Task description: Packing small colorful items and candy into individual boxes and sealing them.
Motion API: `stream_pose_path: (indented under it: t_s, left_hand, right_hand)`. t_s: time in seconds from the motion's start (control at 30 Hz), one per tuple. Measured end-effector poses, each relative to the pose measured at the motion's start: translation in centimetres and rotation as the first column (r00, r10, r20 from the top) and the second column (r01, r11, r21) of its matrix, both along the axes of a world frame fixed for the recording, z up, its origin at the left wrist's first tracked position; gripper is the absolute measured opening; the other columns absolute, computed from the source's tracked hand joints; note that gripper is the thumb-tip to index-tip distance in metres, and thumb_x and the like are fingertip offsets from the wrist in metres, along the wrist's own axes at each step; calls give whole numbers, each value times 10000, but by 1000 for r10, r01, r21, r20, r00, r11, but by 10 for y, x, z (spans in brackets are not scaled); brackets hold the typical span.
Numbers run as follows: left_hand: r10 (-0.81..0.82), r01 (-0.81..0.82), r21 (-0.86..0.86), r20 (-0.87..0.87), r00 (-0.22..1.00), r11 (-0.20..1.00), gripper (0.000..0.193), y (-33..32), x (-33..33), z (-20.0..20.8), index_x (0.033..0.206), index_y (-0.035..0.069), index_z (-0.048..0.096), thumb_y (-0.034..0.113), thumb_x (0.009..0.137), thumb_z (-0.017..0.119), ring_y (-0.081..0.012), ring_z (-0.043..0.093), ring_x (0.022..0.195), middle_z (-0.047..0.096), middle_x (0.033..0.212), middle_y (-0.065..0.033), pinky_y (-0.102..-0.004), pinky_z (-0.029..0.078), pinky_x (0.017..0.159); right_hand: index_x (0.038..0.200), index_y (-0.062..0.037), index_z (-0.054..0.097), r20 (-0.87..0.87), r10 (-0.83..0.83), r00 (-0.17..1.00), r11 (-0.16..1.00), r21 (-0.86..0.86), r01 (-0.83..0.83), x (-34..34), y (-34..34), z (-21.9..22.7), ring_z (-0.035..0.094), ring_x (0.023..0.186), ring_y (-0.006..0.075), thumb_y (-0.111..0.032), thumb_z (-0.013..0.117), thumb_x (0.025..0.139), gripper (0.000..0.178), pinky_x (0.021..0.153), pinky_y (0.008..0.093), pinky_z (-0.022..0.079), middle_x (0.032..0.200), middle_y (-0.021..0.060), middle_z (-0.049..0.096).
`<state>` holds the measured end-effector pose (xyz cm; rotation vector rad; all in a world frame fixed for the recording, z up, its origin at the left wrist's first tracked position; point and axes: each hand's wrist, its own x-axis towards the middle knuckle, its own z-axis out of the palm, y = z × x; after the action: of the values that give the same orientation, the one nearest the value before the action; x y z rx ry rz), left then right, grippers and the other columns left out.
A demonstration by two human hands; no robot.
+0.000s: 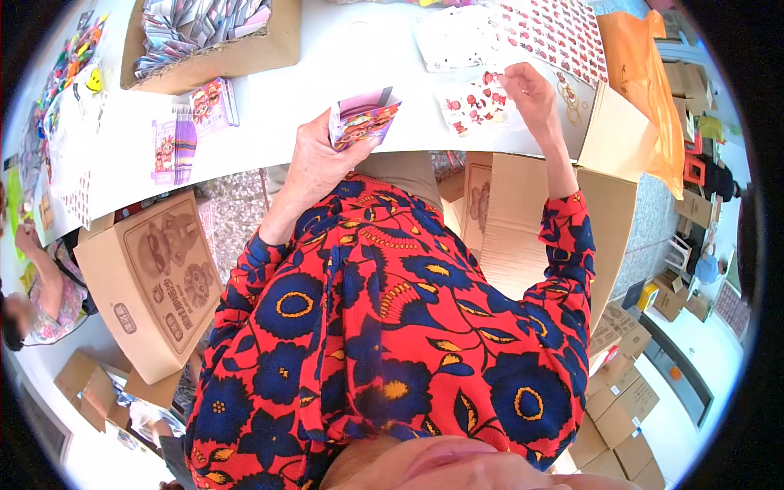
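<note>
My left hand (318,163) is closed around a small purple printed packet (363,124), whose mouth gapes toward the far side. Above the table on the right, my right hand (532,94) pinches at the edge of a group of red cartoon stickers (469,108). One red sticker shows right at its fingertips. Left of the packet stand a row of similar purple packets (184,145) and a small stack of flat printed packets (214,104) on the white table (278,114).
An open cardboard box (216,64) full of packets stands at the far left. Farther right lie a white patterned bag (457,39), a large sticker sheet (555,37), gold rings (569,98) and an orange bag (641,90). Cartons (155,286) flank me; another person (53,286) sits left.
</note>
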<state>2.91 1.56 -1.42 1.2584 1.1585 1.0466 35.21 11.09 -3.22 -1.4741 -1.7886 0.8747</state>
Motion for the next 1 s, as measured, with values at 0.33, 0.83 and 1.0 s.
stream_pose_path:
  t_s: [0.33,0.83,1.0]
  left_hand:
    - [-79,80,-32,55,995,996,384,2,8,3,1164,0,577,37,791,660,-95,604,912,676,1006,-77,-251,474,837]
    - [26,12,197,-191,981,980,334,0,1,3,1075,27,594,71,759,691,-241,668,712,664,806,-152,-311,515,652]
    - [56,-12,225,-190,980,974,332,0,-2,-2,1073,25,590,69,759,689,-253,670,705,659,789,-159,-319,515,637]
  right_hand:
    - [889,-21,620,-47,94,994,972,221,-81,-107,-39,89,523,627,44,-55,655,829,77,561,196,418,752,-5,613]
    - [947,-26,672,139,447,883,844,262,-469,-140,-51,89,633,689,141,42,640,775,187,565,229,500,906,97,681]
    - [1014,-45,668,138,398,907,851,315,-421,-143,-57,103,644,719,157,36,630,785,245,595,242,510,992,104,667]
